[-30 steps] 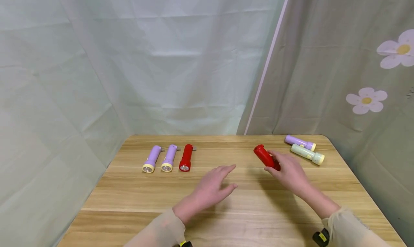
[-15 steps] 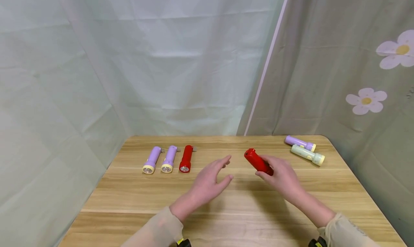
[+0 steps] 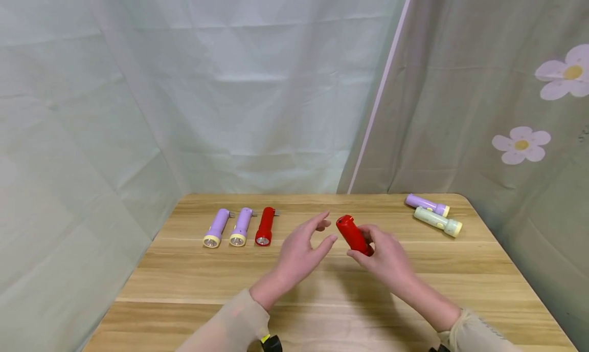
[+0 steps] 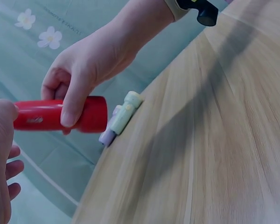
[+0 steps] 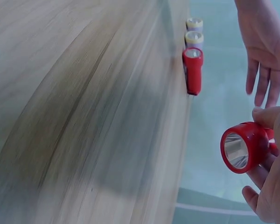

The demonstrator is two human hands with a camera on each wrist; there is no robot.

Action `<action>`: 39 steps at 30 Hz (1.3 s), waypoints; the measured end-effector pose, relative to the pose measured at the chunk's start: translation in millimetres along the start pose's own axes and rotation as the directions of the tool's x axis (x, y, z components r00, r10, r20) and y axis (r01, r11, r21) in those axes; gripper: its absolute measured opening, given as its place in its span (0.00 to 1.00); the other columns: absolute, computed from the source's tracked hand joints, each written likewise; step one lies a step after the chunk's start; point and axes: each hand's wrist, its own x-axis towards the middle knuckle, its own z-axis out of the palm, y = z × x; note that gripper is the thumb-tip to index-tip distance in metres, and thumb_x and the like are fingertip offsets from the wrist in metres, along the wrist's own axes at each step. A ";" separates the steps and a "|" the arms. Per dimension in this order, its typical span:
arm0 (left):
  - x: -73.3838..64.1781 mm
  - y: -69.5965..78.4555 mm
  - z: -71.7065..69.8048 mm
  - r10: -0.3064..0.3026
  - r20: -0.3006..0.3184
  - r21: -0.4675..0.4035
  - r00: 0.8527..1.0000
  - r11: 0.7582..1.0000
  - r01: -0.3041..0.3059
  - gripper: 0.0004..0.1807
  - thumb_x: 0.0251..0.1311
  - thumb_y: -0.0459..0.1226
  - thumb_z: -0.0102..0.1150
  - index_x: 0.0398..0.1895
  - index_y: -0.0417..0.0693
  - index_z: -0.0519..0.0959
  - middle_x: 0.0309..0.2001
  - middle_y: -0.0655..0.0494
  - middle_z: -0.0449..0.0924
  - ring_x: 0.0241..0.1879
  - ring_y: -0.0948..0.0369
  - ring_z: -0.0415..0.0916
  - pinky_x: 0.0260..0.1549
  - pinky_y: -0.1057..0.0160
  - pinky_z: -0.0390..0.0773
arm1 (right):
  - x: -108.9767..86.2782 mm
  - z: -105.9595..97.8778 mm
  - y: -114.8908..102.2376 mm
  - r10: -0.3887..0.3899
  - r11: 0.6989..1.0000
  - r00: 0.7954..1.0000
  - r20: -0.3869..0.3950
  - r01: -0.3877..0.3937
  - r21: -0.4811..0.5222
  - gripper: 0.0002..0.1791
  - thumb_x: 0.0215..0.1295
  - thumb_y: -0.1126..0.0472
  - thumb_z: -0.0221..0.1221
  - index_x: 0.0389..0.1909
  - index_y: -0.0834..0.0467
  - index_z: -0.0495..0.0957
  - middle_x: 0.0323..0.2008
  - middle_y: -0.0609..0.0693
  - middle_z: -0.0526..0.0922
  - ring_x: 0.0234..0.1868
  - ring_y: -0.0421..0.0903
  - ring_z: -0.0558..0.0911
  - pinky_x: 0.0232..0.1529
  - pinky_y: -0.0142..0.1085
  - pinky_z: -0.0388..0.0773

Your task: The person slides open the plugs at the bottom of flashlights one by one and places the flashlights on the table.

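Observation:
A red flashlight [image 3: 353, 235] is tilted above the table, its lens end gripped between the thumb and fingers of my right hand [image 3: 385, 257]. In the right wrist view the silver reflector of the held flashlight [image 5: 238, 151] shows. Just left of its tail end, my left hand [image 3: 299, 252] has its thumb and fingers spread with nothing between them; a small gap parts it from the flashlight in the head view. Another red flashlight [image 3: 265, 226] lies to the left with prongs out at its tail, beside two purple flashlights [image 3: 217, 227] set in a row.
At the table's back right corner lie a pale green flashlight [image 3: 437, 221] and a purple flashlight [image 3: 426, 204], close together. The wooden table [image 3: 175, 275] ends at a hanging curtain [image 3: 257, 111] behind and at both sides.
My right hand has carried the red flashlight left and slightly toward me, bringing it near my left hand. The left hand has shifted only a little, and the other flashlights stay put.

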 end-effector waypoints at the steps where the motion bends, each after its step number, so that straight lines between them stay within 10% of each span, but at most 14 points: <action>1: 0.9 0.9 1.6 -0.006 -0.009 -0.014 1.000 1.000 0.006 0.33 0.70 0.54 0.60 0.76 0.64 0.66 0.60 0.63 0.81 0.57 0.64 0.77 0.52 0.49 0.79 | 0.6 1.7 -1.3 -0.003 1.000 1.000 -0.005 0.003 0.003 0.31 0.52 0.57 0.79 0.57 0.57 0.78 0.39 0.44 0.86 0.38 0.41 0.83 0.38 0.41 0.78; 18: 7.1 4.4 18.1 -0.198 -0.012 -0.282 0.980 0.941 0.186 0.38 0.62 0.55 0.69 0.73 0.62 0.66 0.50 0.66 0.83 0.52 0.58 0.78 0.54 0.45 0.76 | 5.4 17.6 -10.7 -0.047 0.999 0.997 -0.067 0.046 -0.017 0.32 0.48 0.57 0.81 0.54 0.56 0.79 0.37 0.44 0.86 0.35 0.42 0.80 0.33 0.39 0.75; 39: 3.9 2.6 19.2 -0.190 -0.018 -0.342 0.982 0.924 0.173 0.38 0.63 0.52 0.69 0.73 0.63 0.62 0.47 0.67 0.84 0.47 0.60 0.79 0.49 0.51 0.79 | 1.2 20.0 -14.3 -0.051 0.999 0.998 -0.035 0.050 -0.014 0.27 0.54 0.57 0.76 0.55 0.54 0.80 0.37 0.40 0.84 0.33 0.41 0.77 0.34 0.38 0.75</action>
